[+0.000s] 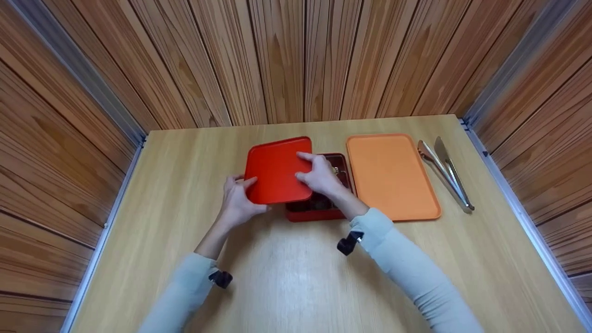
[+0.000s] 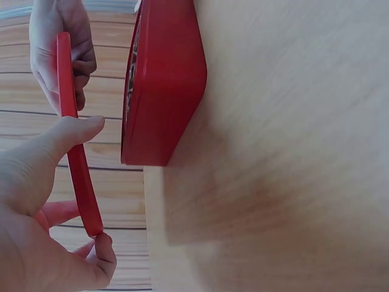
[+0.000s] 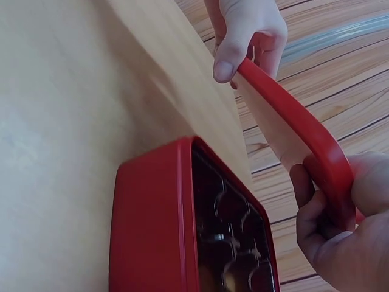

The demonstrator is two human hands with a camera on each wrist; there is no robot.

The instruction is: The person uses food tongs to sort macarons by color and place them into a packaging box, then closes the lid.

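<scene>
Both hands clamp the flat red plastic lid (image 1: 277, 169): left hand (image 1: 238, 200) pinching its near-left corner, right hand (image 1: 321, 175) its right edge. The lid hangs tilted above and left of the open red rectangular box (image 1: 319, 212) on the wooden bench (image 1: 286, 277).

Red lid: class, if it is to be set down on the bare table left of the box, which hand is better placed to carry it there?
Probably the left hand: it holds the red lid on the side over bare table, while the right hand is above the red box.
</scene>
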